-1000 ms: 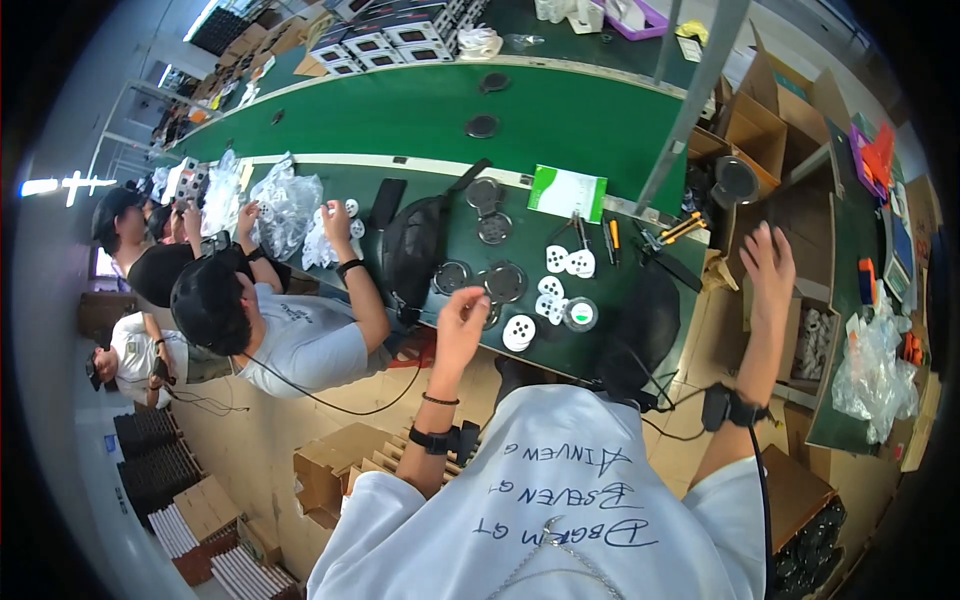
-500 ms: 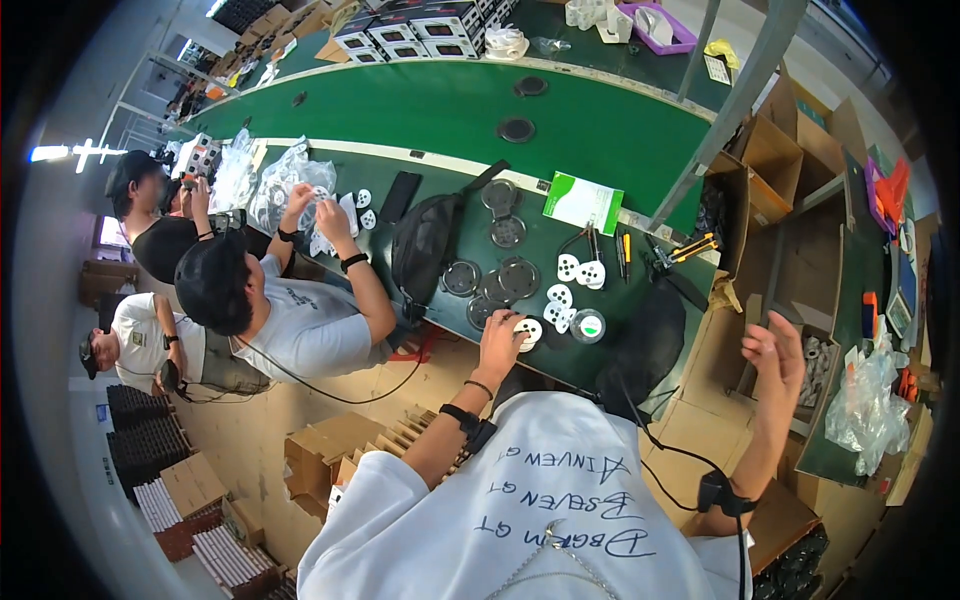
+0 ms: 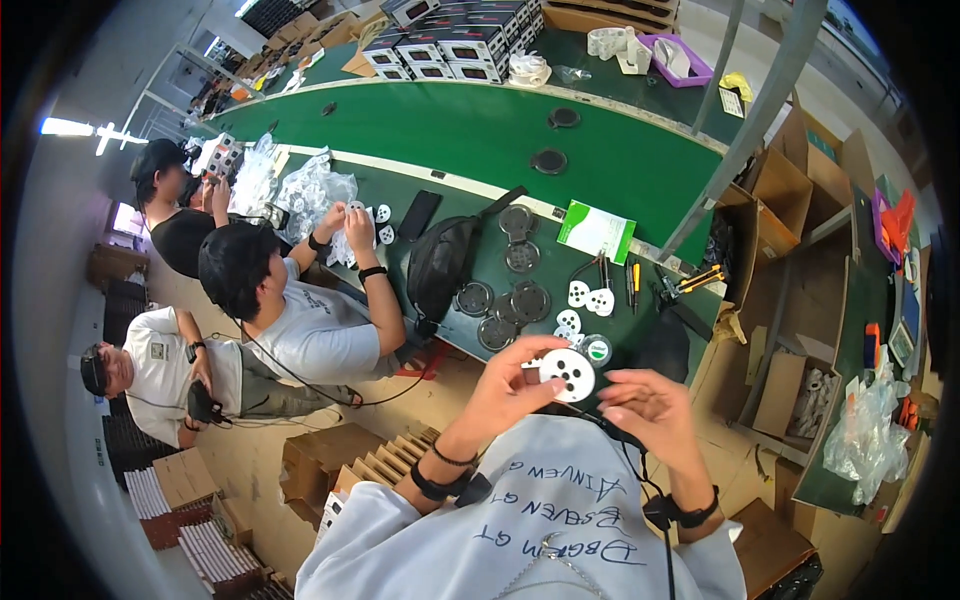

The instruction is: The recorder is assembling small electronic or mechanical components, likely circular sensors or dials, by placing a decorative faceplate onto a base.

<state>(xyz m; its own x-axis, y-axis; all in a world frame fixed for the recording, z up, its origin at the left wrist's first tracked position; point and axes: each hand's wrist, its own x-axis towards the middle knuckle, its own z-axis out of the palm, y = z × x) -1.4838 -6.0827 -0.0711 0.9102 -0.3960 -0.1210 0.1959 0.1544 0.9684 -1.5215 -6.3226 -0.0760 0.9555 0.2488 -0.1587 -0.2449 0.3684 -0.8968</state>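
My left hand [image 3: 512, 388] pinches a round white disc with several dark holes [image 3: 567, 375], raised in front of my chest just off the bench's near edge. To its right, my right hand [image 3: 650, 408] is bare of any object, its fingers apart and curved toward the disc without touching it. Behind the disc, a small clear round container with a green-and-white label [image 3: 597, 350] stands on the green bench, beside some white holed pieces [image 3: 568, 322]. Other white holed pieces [image 3: 598, 300] lie a little farther back. Black round discs [image 3: 528, 301] rest to the left of these.
A black bag [image 3: 440, 262] and a phone [image 3: 419, 214] lie left on the bench. A green-and-white packet [image 3: 597, 231], pens [image 3: 632, 283] and yellow-handled pliers [image 3: 700, 280] sit at the back right. A metal post [image 3: 740, 135] rises there. A co-worker [image 3: 300, 300] works at my left.
My left hand has lifted the white disc from the bench edge toward my chest. My right hand has swung in from the far right to beside it. The view has shifted slightly.
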